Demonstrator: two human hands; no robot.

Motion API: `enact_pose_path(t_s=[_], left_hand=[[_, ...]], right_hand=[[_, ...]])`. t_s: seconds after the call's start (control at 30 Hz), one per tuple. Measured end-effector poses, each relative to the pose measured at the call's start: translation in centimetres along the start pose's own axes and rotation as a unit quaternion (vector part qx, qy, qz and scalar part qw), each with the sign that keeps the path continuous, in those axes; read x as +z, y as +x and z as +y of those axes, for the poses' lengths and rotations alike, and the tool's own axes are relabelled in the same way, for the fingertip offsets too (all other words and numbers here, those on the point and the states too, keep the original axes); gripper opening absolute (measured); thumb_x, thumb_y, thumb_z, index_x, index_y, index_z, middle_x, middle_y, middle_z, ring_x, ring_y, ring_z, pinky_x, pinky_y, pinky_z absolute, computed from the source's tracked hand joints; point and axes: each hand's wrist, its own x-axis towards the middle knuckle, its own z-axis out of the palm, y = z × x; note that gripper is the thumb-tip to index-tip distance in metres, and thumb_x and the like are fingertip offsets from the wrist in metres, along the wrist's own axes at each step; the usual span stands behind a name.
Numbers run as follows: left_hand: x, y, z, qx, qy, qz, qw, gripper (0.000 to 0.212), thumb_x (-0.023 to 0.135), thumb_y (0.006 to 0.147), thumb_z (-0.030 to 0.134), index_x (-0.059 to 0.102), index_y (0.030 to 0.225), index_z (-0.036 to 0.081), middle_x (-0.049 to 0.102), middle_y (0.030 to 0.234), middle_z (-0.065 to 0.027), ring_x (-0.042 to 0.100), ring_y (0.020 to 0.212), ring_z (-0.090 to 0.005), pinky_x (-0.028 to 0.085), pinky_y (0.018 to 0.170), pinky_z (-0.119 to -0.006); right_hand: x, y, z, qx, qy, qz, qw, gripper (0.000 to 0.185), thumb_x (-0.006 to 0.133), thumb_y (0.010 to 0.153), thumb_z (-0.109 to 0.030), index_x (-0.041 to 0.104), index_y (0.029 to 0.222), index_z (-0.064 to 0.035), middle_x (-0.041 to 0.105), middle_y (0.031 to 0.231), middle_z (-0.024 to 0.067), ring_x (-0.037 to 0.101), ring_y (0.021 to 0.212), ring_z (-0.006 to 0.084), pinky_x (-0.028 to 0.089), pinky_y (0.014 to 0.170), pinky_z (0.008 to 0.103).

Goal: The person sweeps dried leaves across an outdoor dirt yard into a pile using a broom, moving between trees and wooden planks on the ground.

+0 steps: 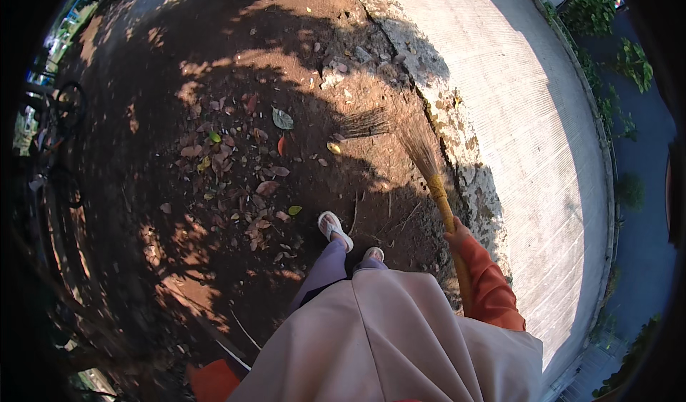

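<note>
My right hand (458, 235) grips the yellow-wrapped handle of a stick broom (444, 203), with the orange sleeve behind it. The broom's thin bristles fan out over bare soil beside the broken concrete edge, and their shadow falls to the left. Low on the left shows my other orange sleeve (215, 381); my left hand (191, 372) is only a dim sliver at its end, and whether it holds anything cannot be made out. Dry brown leaves (220, 158) lie scattered left of my feet, among them a large green-grey leaf (282, 118), a red leaf (281, 145) and a yellow one (333, 148).
My sandalled feet (333, 231) stand on the soil. A ribbed concrete pavement (514, 134) runs along the right, with a rough, raised edge (429, 102). Loose stones (363, 54) lie by that edge. Thin twigs (410, 215) lie near my feet. A bicycle (69, 104) stands far left.
</note>
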Motion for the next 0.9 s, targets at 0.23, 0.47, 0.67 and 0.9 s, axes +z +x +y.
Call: enact_pose_path(t_s=[0.23,0.47,0.67,0.9], left_hand=[[1.3,1.6,5.3,0.028,0.005,-0.001,1.000,0.058,0.044,0.083,0.050,0.036,0.124,0.009,0.049,0.112,-0.0121,0.054,0.094,-0.0290,0.043,0.065,-0.044],[7.3,0.4,7.6,0.017,0.012,-0.027,0.999,0.060,0.043,0.082,0.052,0.036,0.124,0.010,0.048,0.113,-0.0118,0.052,0.097,-0.0300,0.042,0.067,-0.045],[10.2,-4.6,6.2,-0.010,0.000,-0.024,1.000,0.061,0.042,0.082,0.054,0.035,0.125,0.011,0.047,0.114,-0.0115,0.050,0.100,-0.0308,0.042,0.068,-0.046],[19.2,-15.7,2.4,-0.080,0.007,-0.069,0.994,0.063,0.040,0.082,0.057,0.035,0.126,0.013,0.046,0.115,-0.0113,0.048,0.104,-0.0317,0.041,0.069,-0.047]], right_hand=[[9.3,5.7,-8.8,-0.011,-0.113,-0.145,0.983,0.063,0.059,0.071,-0.033,0.036,0.123,-0.0066,0.059,0.090,0.0191,0.061,0.081,0.0304,0.046,0.064,0.0408],[2.5,-2.7,-9.7,-0.116,-0.078,-0.160,0.977,0.074,0.057,0.072,-0.033,0.024,0.134,-0.0106,0.058,0.099,0.0233,0.056,0.098,0.0336,0.043,0.083,0.0380],[-14.4,15.3,3.0,-0.017,0.054,0.099,0.993,0.060,0.063,0.073,-0.012,0.034,0.126,-0.0070,0.055,0.070,0.0105,0.053,0.049,0.0188,0.045,0.042,0.0331],[-15.3,24.4,-3.0,-0.010,-0.183,-0.090,0.979,0.057,0.059,0.072,-0.029,0.038,0.117,-0.0009,0.058,0.086,0.0232,0.060,0.077,0.0342,0.047,0.067,0.0397]])
